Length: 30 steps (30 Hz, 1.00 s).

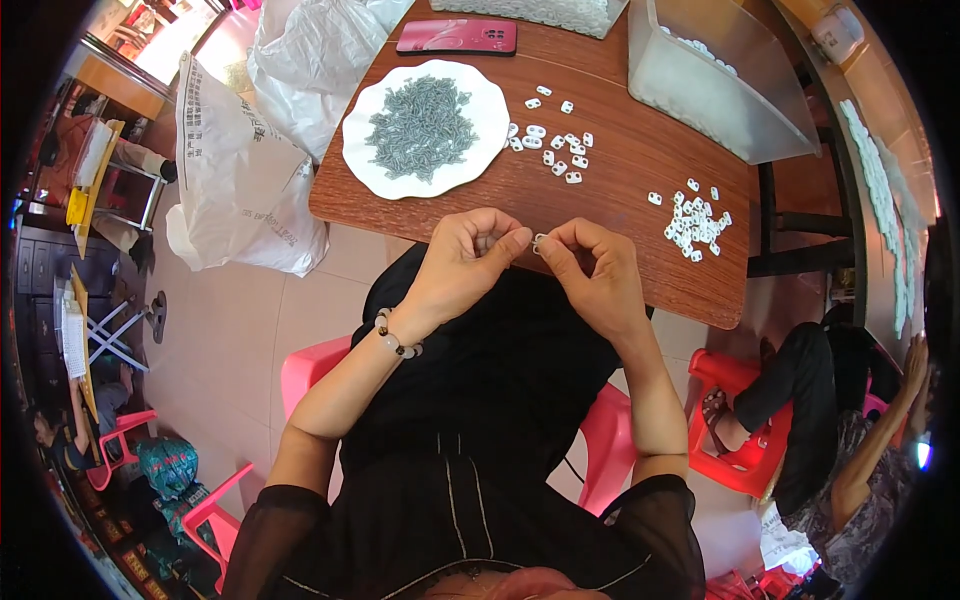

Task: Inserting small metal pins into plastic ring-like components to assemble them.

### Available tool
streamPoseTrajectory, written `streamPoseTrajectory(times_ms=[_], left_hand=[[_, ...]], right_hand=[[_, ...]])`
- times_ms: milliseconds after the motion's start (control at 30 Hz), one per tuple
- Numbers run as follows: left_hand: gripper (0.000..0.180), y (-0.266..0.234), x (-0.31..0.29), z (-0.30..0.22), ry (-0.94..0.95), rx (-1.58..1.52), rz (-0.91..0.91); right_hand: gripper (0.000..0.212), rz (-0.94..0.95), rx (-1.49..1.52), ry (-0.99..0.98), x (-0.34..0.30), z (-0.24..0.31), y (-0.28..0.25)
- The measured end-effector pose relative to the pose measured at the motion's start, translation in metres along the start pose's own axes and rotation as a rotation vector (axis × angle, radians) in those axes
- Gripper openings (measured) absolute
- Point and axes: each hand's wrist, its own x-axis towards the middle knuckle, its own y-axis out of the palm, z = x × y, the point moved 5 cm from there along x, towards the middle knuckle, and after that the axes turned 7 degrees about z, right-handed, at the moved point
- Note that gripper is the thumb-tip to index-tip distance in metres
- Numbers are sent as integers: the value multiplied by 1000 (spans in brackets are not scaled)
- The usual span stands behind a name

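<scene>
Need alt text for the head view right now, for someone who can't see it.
Both hands, left hand and right hand, pinch a small white plastic piece together above the wooden table edge. Behind lie a white plate of grey springs and scattered white pieces.

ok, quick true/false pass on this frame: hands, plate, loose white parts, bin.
1. Both hands meet at a small white part. True: the left hand and right hand pinch the small white part between their fingertips.
2. The white plate holds red beads. False: the white plate holds a heap of small grey pieces.
3. Loose white parts lie in two groups on the wooden table. True: one group beside the plate, another near the table's right edge.
4. The clear plastic bin stands on the floor. False: the clear plastic bin stands on the table.
</scene>
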Motion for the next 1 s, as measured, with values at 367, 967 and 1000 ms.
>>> streamPoseTrajectory(times_ms=[367,967,1000], left_hand=[[12,-2,-5,6,-33,81,-36],[17,-1,-4,-1,-15,28,-38],[17,-2,-4,0,-14,28,-37]], right_hand=[[14,-51,-78,-14,-2,7,5],[15,-77,28,9,1,-4,6],[15,-77,28,9,1,-5,5]])
